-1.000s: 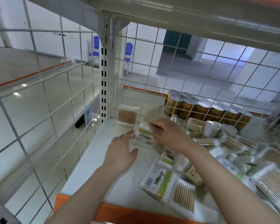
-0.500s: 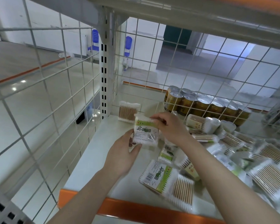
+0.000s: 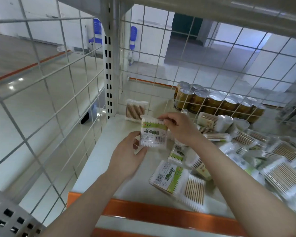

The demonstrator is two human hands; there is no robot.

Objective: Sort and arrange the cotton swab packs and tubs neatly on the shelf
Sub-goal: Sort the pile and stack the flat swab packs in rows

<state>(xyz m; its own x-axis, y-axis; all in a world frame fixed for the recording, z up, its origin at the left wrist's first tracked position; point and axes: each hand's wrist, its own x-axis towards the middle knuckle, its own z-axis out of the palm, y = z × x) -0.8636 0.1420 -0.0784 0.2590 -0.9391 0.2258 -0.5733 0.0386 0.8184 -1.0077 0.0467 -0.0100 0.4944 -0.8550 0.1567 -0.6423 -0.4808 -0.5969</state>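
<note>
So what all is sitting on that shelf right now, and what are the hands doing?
Held swab pack: one, clear with green label, upright between both hands.
Standing swab pack: one, clear with wooden sticks, back left corner.
Flat swab packs: several, clear with green labels, loose pile from front middle to right.
Swab tub: at least one, clear, on its side near the cans.
Cans: about a dozen, gold, behind the back grid.
Shelf: one, white with orange front edge.
Left hand: grips the held pack's lower edge.
Right hand: pinches its top edge.
</note>
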